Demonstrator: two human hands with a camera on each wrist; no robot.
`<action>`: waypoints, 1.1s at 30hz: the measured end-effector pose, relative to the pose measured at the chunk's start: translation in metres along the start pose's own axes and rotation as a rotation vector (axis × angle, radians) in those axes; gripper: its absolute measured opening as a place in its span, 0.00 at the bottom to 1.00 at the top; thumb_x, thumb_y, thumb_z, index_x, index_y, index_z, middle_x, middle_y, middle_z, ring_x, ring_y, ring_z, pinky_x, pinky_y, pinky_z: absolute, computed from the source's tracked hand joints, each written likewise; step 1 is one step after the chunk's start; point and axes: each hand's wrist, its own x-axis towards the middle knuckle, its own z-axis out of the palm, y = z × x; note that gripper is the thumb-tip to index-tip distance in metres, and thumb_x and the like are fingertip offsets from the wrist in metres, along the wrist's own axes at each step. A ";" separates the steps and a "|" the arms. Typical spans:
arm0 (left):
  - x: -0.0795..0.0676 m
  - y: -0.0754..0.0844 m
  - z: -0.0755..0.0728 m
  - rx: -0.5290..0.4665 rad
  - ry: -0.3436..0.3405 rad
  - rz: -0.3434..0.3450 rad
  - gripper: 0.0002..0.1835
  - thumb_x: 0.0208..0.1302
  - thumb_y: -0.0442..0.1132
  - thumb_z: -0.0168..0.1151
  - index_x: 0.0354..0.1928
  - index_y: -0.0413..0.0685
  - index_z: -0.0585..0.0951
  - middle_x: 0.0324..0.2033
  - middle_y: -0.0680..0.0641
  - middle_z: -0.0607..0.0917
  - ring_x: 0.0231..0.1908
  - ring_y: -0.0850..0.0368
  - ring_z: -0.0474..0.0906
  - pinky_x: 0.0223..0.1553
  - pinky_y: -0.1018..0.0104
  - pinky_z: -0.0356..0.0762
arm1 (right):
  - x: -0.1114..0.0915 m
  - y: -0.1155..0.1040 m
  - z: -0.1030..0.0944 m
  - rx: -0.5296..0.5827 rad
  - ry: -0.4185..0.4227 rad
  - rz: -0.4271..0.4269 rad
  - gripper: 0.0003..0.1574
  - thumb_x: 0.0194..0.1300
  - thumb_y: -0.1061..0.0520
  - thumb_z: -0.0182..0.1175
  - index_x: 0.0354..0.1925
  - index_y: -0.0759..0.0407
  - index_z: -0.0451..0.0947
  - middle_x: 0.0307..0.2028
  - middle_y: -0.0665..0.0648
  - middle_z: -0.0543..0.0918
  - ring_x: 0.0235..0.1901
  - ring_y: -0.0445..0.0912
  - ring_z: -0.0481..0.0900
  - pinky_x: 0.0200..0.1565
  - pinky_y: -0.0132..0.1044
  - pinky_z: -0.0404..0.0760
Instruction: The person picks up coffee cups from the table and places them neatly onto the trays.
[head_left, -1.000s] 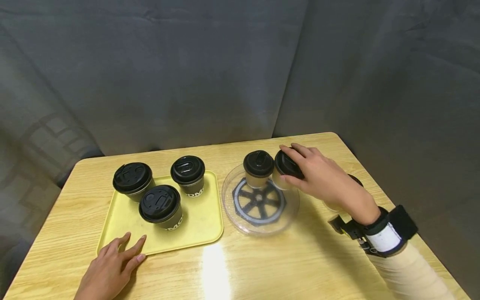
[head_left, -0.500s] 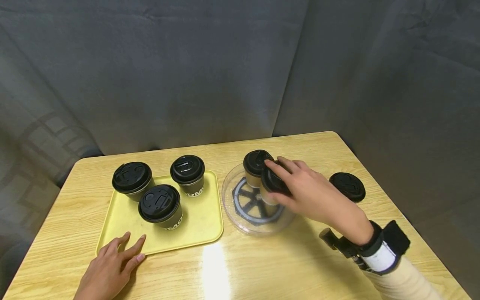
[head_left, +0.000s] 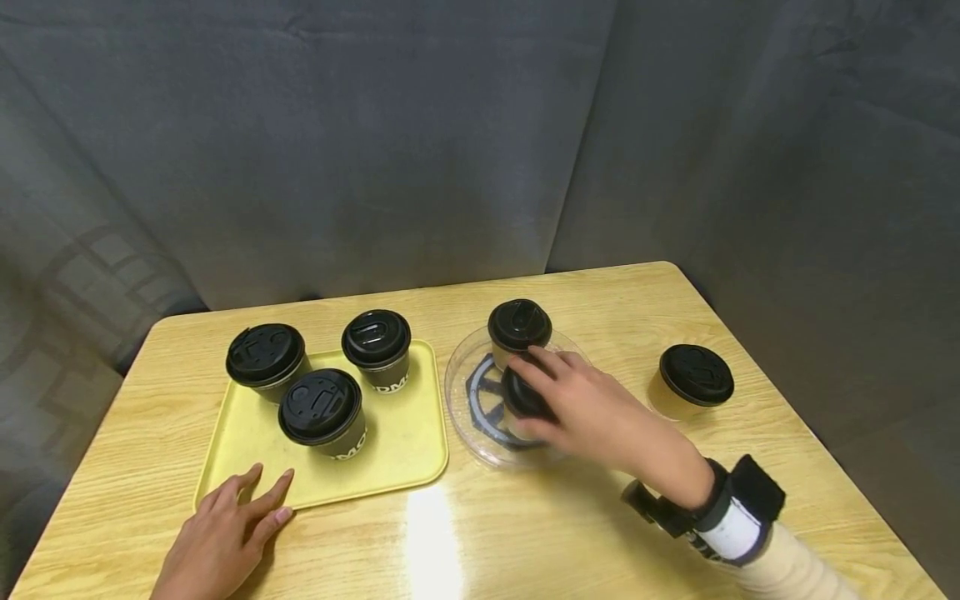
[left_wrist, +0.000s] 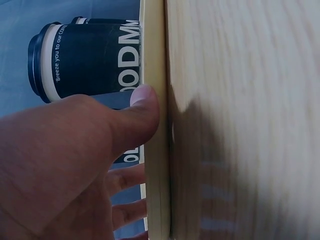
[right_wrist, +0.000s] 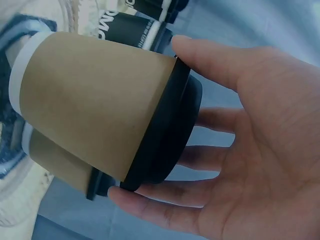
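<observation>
My right hand (head_left: 588, 408) grips a brown paper coffee cup (right_wrist: 95, 100) by its black lid, thumb on one side and fingers on the other. The cup stands upright over the front part of a clear round dish (head_left: 459, 421) with a wheel-like pattern. Just behind it, a second brown cup (head_left: 519, 325) stands on the dish. My left hand (head_left: 221, 533) rests with fingers spread at the near left edge of a yellow tray (head_left: 405, 446); in the left wrist view its thumb touches the tray rim (left_wrist: 156, 200).
Three black lidded cups stand on the tray: one at back left (head_left: 264, 358), one in front (head_left: 321, 408) and one at back right (head_left: 377, 342). Another brown cup (head_left: 693, 379) stands on the wooden table (head_left: 487, 542) at right. A grey curtain (head_left: 360, 150) hangs behind.
My right hand has carried the brown cup from the dish's back right toward its front, left and nearer to me. The brown cup at right is now uncovered. The left hand stays put.
</observation>
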 end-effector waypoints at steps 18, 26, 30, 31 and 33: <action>-0.004 0.005 0.005 0.005 0.011 -0.031 0.29 0.68 0.58 0.56 0.66 0.52 0.74 0.63 0.32 0.70 0.61 0.29 0.65 0.53 0.31 0.66 | -0.001 -0.002 0.026 0.015 -0.001 0.012 0.48 0.62 0.33 0.61 0.72 0.49 0.61 0.69 0.66 0.66 0.63 0.64 0.71 0.54 0.62 0.78; -0.011 0.024 0.000 0.024 0.037 -0.037 0.38 0.66 0.64 0.54 0.69 0.47 0.68 0.67 0.35 0.66 0.64 0.30 0.59 0.59 0.33 0.59 | -0.004 -0.001 0.027 0.027 0.006 0.022 0.49 0.62 0.32 0.60 0.73 0.48 0.59 0.71 0.67 0.63 0.65 0.65 0.69 0.56 0.63 0.76; -0.013 0.039 -0.004 0.019 0.066 -0.007 0.41 0.62 0.66 0.57 0.69 0.48 0.68 0.67 0.37 0.67 0.65 0.32 0.59 0.61 0.37 0.58 | -0.006 -0.001 0.025 0.030 0.002 0.033 0.50 0.61 0.30 0.58 0.74 0.47 0.58 0.72 0.67 0.61 0.67 0.65 0.66 0.58 0.64 0.74; -0.014 0.043 -0.005 0.016 0.073 0.000 0.42 0.61 0.67 0.57 0.70 0.49 0.67 0.67 0.38 0.67 0.66 0.33 0.59 0.62 0.38 0.57 | -0.006 -0.001 0.024 0.033 -0.001 0.041 0.50 0.61 0.29 0.57 0.74 0.47 0.58 0.72 0.66 0.60 0.68 0.65 0.65 0.59 0.65 0.72; -0.014 0.051 -0.006 0.012 0.124 0.039 0.42 0.59 0.66 0.60 0.70 0.51 0.67 0.67 0.40 0.68 0.65 0.35 0.60 0.62 0.41 0.58 | -0.008 -0.002 0.020 0.043 -0.002 0.059 0.51 0.61 0.28 0.56 0.74 0.46 0.57 0.73 0.65 0.59 0.69 0.65 0.63 0.61 0.65 0.70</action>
